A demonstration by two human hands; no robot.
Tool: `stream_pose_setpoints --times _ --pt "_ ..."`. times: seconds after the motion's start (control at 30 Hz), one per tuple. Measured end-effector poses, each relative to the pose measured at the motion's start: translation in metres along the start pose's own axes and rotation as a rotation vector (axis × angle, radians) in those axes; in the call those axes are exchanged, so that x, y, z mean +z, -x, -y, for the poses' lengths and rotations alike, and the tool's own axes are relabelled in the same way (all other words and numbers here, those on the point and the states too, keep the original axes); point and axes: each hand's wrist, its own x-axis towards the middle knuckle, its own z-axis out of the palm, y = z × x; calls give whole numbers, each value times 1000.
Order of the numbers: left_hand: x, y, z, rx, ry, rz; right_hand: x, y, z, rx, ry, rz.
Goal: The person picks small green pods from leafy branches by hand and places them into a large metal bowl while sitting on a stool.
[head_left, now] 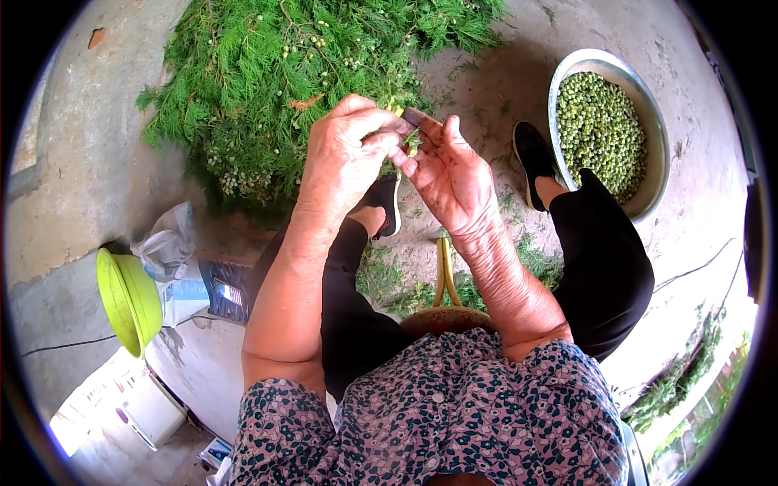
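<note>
Patterned cloth of a shirt [438,421] is nearest to the camera, and beyond it two bare forearms [288,300] reach to the upper middle of the view. Between the legs [604,263] stands a container [446,318] with a yellow handle [443,259]; what is inside it I cannot see well.

The left hand [348,154] has a narrow grip: its thumb and fingers come together and seem to pinch a small green sprig [413,144]. The right hand [462,182] has a wider grip, with the palm turned upward and the thumb apart from the curled fingers. So the sprig is just between both hands, above the floor [519,65]. A dark narrow item [418,118] also shows at the fingers, but I cannot tell what it is.

About the progress, I judge the work to be partly done. On the right side, a metal basin [657,154] holds a large heap of small green cones [600,130], loose and mostly without leaves. Ahead and to the left, a big pile of green branches [267,65] lies on the floor, and many pale cones [239,174] are still attached there, so much seems to remain
</note>
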Motion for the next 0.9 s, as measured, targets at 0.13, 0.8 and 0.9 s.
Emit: stream_pose_setpoints --times 0.13,0.8,0.9 --pt "2 2 -9 -40 144 29 -6 -1 2 30 22 31" --pt "-1 -1 2 -253 488 -83 -1 1 1 12 120 -23" --pt "0 0 -2 -269 482 -39 0 2 2 -4 176 -28"
